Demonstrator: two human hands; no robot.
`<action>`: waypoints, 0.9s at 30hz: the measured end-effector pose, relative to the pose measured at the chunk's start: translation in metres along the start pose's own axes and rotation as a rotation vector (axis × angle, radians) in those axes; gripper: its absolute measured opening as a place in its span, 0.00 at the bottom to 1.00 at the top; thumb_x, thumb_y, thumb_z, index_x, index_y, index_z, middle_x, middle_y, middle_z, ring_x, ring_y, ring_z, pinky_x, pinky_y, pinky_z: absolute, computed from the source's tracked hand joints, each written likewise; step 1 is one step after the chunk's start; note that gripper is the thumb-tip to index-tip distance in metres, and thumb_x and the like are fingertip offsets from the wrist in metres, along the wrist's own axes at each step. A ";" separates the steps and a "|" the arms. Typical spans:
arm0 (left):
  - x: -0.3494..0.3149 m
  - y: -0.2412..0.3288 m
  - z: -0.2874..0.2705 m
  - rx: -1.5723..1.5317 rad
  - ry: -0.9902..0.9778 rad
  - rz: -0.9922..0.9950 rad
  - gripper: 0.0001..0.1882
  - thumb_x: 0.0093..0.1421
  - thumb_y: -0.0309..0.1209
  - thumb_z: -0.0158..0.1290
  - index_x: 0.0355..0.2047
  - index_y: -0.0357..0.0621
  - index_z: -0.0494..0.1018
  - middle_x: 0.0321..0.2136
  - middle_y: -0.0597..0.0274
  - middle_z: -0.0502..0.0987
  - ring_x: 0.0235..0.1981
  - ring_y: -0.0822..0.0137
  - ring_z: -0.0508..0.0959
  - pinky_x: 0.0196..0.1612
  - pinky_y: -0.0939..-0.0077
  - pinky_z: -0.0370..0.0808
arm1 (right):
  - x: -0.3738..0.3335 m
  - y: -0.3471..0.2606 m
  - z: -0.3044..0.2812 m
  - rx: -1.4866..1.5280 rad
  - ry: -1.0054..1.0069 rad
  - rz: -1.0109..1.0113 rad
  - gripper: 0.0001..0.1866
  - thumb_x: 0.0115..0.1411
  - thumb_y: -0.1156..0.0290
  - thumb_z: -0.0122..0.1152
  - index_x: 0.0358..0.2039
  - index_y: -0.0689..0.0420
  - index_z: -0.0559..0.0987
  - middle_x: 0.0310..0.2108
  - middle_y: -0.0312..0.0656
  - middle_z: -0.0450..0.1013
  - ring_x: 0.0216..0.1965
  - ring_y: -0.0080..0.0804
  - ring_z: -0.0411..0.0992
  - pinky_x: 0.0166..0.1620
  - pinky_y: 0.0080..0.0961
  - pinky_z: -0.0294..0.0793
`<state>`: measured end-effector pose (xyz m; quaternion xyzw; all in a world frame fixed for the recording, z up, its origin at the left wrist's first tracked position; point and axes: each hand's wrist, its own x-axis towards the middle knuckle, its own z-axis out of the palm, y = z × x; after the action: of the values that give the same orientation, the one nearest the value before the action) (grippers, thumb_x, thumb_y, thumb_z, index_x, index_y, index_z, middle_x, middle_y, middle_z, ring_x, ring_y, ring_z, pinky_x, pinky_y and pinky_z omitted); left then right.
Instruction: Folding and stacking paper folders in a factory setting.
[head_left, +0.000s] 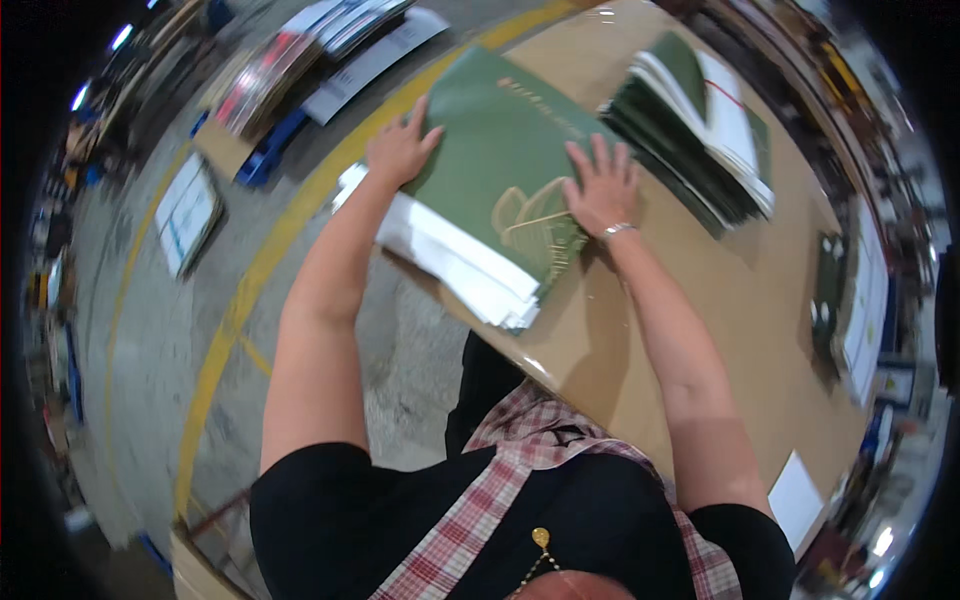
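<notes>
In front of me lies a stack of green printed paper pieces (500, 140) with gold-coloured lettering and a line drawing. White flaps (460, 260) stick out along its near edge. My left hand (400, 150) rests at the stack's left edge, thumb apart from the fingers. On the right edge, my right hand (603, 190) lies with its fingers spread, a bracelet at the wrist. Both hands are open and touch the stack from either side. What the fingertips do at the left edge is partly hidden.
The stack lies on a brown-covered table (720, 330). To its right stands a green and white bundle (690, 130) with a red band. Another bundle (850, 300) and a white sheet (797, 500) are farther right. Beyond the left edge, a pallet load (270, 80) and a white pack (187, 215) sit on the floor.
</notes>
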<state>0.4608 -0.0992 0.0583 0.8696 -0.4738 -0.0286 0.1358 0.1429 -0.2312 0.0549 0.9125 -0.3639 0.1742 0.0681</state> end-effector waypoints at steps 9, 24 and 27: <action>0.062 -0.019 -0.039 0.057 0.142 0.566 0.34 0.65 0.40 0.50 0.69 0.49 0.54 0.53 0.35 0.73 0.55 0.44 0.73 0.58 0.59 0.70 | -0.242 0.024 -0.206 0.496 0.227 -0.017 0.22 0.55 0.78 0.56 0.52 0.54 0.77 0.55 0.50 0.71 0.59 0.49 0.67 0.61 0.44 0.64; -0.203 0.470 0.243 -0.415 -0.832 1.529 0.31 0.68 0.41 0.43 0.69 0.47 0.54 0.68 0.59 0.57 0.67 0.60 0.60 0.69 0.61 0.54 | -0.859 -0.120 -0.088 0.613 -0.383 2.290 0.24 0.65 0.51 0.46 0.41 0.57 0.82 0.41 0.56 0.78 0.43 0.60 0.75 0.49 0.49 0.72; -0.222 0.470 0.256 -0.421 -1.000 1.553 0.31 0.69 0.43 0.41 0.69 0.48 0.53 0.69 0.62 0.55 0.68 0.62 0.57 0.70 0.60 0.52 | -0.830 -0.113 -0.066 0.671 -0.268 2.408 0.24 0.65 0.51 0.46 0.41 0.57 0.82 0.41 0.56 0.78 0.44 0.59 0.75 0.49 0.48 0.72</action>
<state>-0.0906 -0.2098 -0.0816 0.1556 -0.9085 -0.3843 0.0520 -0.3568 0.3991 -0.1881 -0.0148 -0.9063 0.1158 -0.4061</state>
